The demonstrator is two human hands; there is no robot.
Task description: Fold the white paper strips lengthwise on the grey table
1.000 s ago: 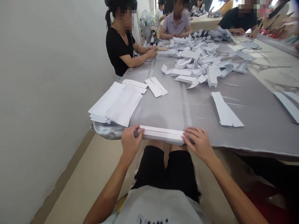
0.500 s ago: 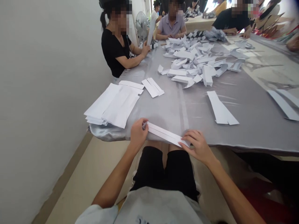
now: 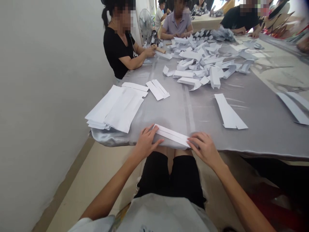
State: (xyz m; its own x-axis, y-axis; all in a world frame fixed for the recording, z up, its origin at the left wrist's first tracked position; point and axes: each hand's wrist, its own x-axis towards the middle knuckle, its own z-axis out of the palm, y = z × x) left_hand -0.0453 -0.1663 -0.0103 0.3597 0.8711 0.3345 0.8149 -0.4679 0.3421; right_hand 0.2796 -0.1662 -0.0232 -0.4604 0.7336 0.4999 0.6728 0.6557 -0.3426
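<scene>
A long folded white paper strip (image 3: pixel 172 135) lies slanted along the table's near edge, in front of my lap. At its left end, my left hand (image 3: pixel 147 140) rests its fingertips on the paper, with the thumb spread away. My right hand (image 3: pixel 204 147) grips the right end between bent fingers and thumb. Left of my hands is a stack of flat white paper sheets (image 3: pixel 116 108). Behind it are small folded paper pieces (image 3: pixel 158 89).
A heap of folded white paper pieces (image 3: pixel 200 61) covers the far middle of the grey table (image 3: pixel 169 112). More paper pieces (image 3: pixel 230 112) lie to the right. At the far left, a co-worker (image 3: pixel 120 48) holds a brown stick-like object (image 3: pixel 160 50). A wall (image 3: pixel 48 96) borders the left.
My left hand has loosened from a pinch and spread over the strip's left end. The strip has shifted slightly. The left co-worker's upright paper is lowered, and a brown object now shows.
</scene>
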